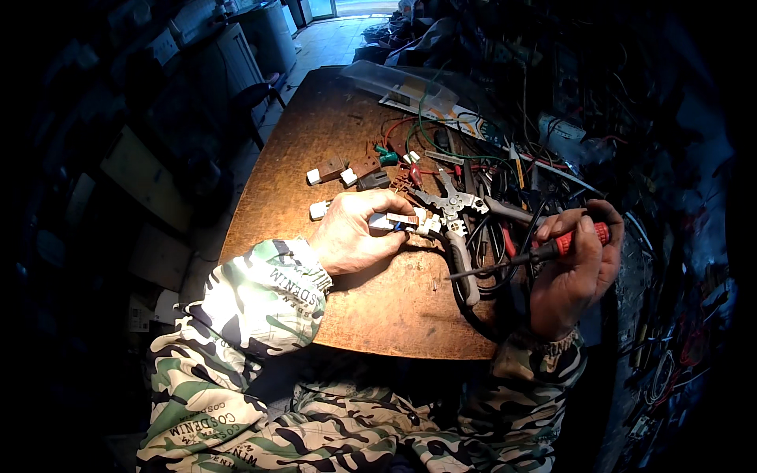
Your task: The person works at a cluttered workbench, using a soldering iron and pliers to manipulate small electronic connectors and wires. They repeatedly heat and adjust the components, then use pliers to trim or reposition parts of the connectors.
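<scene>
Currently, left hand: pinched nearly closed [355, 232], thumb and fingers gripping a white connector [426, 222]; blue shows at the fingertips, too small to read clearly.
White connector: near mid-table, its right end poking out of the pinch; take it as the dial's centre, 12 toward the far edge.
Right hand: between 3 and 4 o'clock [579, 252], fingers curled round the handle of a red-and-black screwdriver [544, 252].
Screwdriver tip: at 5 o'clock, apart from the connector; a slip while pressing could send it into the left fingertips, since they sit so close to the work.
Pliers: splayed just beside the connector, from 1 to 5 o'clock [455, 206]; the shaft crosses in front of one handle, so it might snag there. Contact is impossible to judge.
Black cable: leading off at 5 o'clock [464, 303]; its stiffness or a knock could twist the connector out of the pinch.
Small metal piece: at 6 o'clock, perhaps a screw [434, 284]; lying loose, it could be brushed away by a sleeve.
Brown-and-white blocks: at 10 o'clock [331, 169], beyond the left hand; a careless knuckle might scatter them.
</scene>
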{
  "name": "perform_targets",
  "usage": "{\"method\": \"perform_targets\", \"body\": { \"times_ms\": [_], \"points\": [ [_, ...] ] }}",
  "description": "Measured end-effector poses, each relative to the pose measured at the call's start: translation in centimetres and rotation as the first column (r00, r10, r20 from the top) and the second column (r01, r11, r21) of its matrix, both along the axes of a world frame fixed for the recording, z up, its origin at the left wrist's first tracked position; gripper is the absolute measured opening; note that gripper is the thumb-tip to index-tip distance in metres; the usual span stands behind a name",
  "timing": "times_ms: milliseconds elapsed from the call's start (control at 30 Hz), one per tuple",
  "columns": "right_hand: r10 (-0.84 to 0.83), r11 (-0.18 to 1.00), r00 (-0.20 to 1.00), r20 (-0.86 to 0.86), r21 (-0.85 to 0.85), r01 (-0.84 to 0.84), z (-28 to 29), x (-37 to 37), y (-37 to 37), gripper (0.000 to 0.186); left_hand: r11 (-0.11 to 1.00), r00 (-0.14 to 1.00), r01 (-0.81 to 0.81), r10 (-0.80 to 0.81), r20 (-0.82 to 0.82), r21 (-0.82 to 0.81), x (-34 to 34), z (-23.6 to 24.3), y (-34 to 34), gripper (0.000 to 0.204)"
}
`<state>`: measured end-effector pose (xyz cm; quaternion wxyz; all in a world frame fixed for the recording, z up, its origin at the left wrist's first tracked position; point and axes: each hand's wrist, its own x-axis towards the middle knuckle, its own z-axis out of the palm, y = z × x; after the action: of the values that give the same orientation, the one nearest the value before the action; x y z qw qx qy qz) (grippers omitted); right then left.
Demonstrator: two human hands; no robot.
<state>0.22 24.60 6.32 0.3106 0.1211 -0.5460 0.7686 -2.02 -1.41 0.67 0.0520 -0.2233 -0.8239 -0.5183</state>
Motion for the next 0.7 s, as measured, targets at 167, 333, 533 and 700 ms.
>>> {"method": "perform_targets", "body": {
  "times_ms": [167, 333, 533, 700],
  "points": [
    [0.006, 0.866, 0.999, -0.046, 0.500, 0.018, 3.5, 1.1, -0.7, 0.010, 0.997, 0.944, -0.053, 0.031, 0.327, 0.058, 0.2, 1.0, 0.1, 0.033],
    [0.116, 0.352, 0.989, -0.097, 0.935, 0.050, 0.8, 0.3, -4.3, 0.015, 0.996, 0.947, -0.083, 0.074, 0.313, 0.015, 0.1, 0.6, 0.2, 0.033],
    [0.009, 0.296, 0.995, -0.104, 0.950, 0.096, -3.3, -0.9, -5.8, 0.017, 0.991, 0.965, -0.132, 0.128, 0.230, 0.001, 0.3, 0.1, 0.8, 0.032],
    [0.034, 0.281, 0.994, -0.102, 0.956, 0.089, -3.2, -1.0, -6.7, 0.016, 0.983, 0.977, -0.180, 0.182, 0.112, -0.033, 0.7, 0.2, 0.4, 0.035]
  ]
}}
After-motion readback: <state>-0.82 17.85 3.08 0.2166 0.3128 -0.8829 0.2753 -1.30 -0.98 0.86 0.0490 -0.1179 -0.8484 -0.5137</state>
